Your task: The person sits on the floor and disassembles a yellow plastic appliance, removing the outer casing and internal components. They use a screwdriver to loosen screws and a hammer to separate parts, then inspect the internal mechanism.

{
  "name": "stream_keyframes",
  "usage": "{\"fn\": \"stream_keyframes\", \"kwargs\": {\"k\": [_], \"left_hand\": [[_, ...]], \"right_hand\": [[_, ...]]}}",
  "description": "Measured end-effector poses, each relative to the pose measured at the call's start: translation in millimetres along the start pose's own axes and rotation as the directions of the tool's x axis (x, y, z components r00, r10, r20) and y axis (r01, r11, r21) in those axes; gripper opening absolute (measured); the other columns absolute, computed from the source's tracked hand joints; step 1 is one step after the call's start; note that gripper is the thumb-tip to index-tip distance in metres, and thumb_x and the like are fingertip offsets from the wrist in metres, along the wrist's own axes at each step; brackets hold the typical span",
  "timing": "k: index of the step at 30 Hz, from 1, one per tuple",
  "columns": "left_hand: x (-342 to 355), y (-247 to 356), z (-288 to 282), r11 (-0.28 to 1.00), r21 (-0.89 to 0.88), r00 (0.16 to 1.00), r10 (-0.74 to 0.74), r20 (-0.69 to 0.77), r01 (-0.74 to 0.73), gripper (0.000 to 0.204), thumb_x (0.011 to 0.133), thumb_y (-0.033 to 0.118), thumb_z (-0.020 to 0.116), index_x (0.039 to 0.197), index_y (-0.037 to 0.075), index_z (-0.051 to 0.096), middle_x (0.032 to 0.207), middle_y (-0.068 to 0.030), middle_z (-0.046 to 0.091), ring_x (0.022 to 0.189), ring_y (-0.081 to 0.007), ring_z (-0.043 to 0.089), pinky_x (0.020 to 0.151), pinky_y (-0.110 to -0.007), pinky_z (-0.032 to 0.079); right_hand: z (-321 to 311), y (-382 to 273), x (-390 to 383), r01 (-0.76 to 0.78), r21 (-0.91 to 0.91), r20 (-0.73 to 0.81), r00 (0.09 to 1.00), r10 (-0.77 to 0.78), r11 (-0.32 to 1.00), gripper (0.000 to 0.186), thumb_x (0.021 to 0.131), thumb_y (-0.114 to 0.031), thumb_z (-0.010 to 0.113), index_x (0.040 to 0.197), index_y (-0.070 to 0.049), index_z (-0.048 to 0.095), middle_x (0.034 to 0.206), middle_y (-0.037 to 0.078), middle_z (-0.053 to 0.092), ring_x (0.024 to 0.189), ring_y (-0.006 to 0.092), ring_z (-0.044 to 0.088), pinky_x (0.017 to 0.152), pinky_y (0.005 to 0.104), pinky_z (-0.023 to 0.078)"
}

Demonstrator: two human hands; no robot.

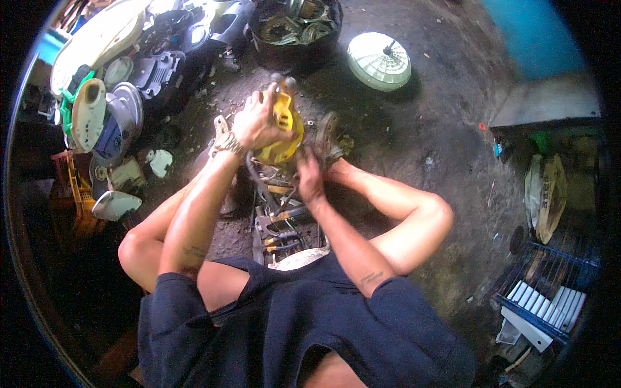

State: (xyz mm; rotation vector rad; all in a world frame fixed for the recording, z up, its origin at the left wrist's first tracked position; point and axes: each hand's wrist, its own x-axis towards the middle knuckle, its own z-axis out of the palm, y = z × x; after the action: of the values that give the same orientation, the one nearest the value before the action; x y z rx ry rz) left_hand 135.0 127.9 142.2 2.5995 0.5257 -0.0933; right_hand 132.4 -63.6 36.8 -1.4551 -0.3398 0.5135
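Between my feet is a rounded yellow housing [283, 150] with slots in it, like a power-tool body; its exact kind is unclear. My left hand [257, 121], with a band on the wrist, closes its fingers over the housing's upper left side. Close to its lower right edge is my right hand [309, 176], smeared by motion, so its fingers cannot be made out. Small round grey knobs [284, 82] show blurred above the housing. Nearer my body lie hand tools, among them pliers with orange handles [283, 244], and some dark cables.
A black tub [294, 48] of metal parts stands ahead. Right of it, a white ribbed round part [380, 61] lies on the dirt floor [440, 129]. Plastic fan parts and covers [119, 123] are heaped at left. A blue wire rack [550, 284] stands at right.
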Motion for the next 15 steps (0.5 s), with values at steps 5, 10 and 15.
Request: {"fn": "stream_keyframes", "kwargs": {"k": [5, 10, 15], "left_hand": [[-33, 0, -3, 0.911, 0.084, 0.914, 0.397, 0.083, -0.404, 0.135, 0.049, 0.047, 0.091, 0.158, 0.010, 0.021, 0.135, -0.0211, 0.048, 0.124, -0.0422, 0.050, 0.101, -0.053, 0.044], [-47, -14, -2, 0.889, 0.071, 0.891, 0.445, 0.087, -0.452, 0.133, 0.048, 0.050, 0.092, 0.156, 0.007, 0.028, 0.143, -0.0208, 0.045, 0.128, -0.0435, 0.047, 0.108, -0.053, 0.039], [-20, -47, 9, 0.871, -0.488, 0.992, 0.103, 0.076, -0.054, 0.080, 0.077, 0.040, 0.085, 0.145, 0.012, 0.052, 0.132, -0.0121, 0.062, 0.120, -0.0239, 0.059, 0.101, -0.037, 0.049]], "right_hand": [[16, 47, -56, -0.189, -0.020, 0.138, 0.972, 0.190, 0.982, 0.038, 0.097, -0.027, 0.065, 0.124, -0.001, 0.065, 0.115, 0.022, 0.071, 0.104, 0.0297, 0.067, 0.092, 0.0399, 0.049], [-28, 0, -46, -0.119, -0.270, 0.099, 0.984, 0.151, 0.955, 0.028, 0.094, -0.022, 0.067, 0.113, -0.002, 0.071, 0.101, 0.017, 0.075, 0.089, 0.0249, 0.071, 0.081, 0.0358, 0.053], [-46, 1, -24, -0.161, -0.231, -0.031, 0.987, 0.158, 0.960, 0.029, 0.096, -0.024, 0.061, 0.110, 0.001, 0.063, 0.087, 0.019, 0.069, 0.079, 0.0279, 0.067, 0.073, 0.0395, 0.050]]}}
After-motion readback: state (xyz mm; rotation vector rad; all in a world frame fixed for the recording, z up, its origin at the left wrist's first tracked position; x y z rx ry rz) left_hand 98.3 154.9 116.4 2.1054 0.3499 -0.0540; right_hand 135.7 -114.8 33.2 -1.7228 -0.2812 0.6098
